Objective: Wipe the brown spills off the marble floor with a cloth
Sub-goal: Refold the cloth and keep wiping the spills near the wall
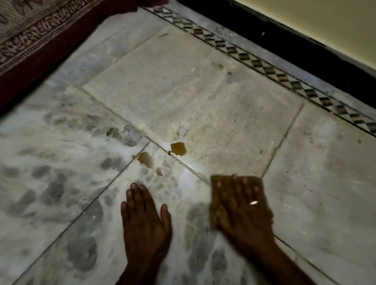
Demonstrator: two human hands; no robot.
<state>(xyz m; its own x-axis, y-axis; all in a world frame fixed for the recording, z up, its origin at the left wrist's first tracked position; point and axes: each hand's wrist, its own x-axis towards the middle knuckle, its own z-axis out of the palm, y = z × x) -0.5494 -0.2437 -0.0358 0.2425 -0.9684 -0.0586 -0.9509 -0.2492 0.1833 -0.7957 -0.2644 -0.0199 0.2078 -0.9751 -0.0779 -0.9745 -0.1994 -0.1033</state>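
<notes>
The right hand (243,206) lies flat, fingers spread, pressing a brownish cloth (216,187) against the marble floor (206,95); the cloth shows beyond the fingertips and along the hand's thumb side, the rest covered by the palm; a ring (254,202) glints on one finger. The left hand (144,218) rests palm down on bare marble just to the left of the right hand, fingers together and straight, holding nothing. The brown spills lie ahead of both hands: the largest puddle (178,148) sits beyond and between them, on a tile joint; a second puddle (145,158) lies just ahead of the left hand's fingertips, with a small drop (159,171) nearer still, close to those fingertips; none touches the cloth. Far beyond the left hand, a patterned maroon textile (37,28) covers the floor; far beyond the right hand runs a diamond inlay border (272,70) beside a dark skirting (294,45).
</notes>
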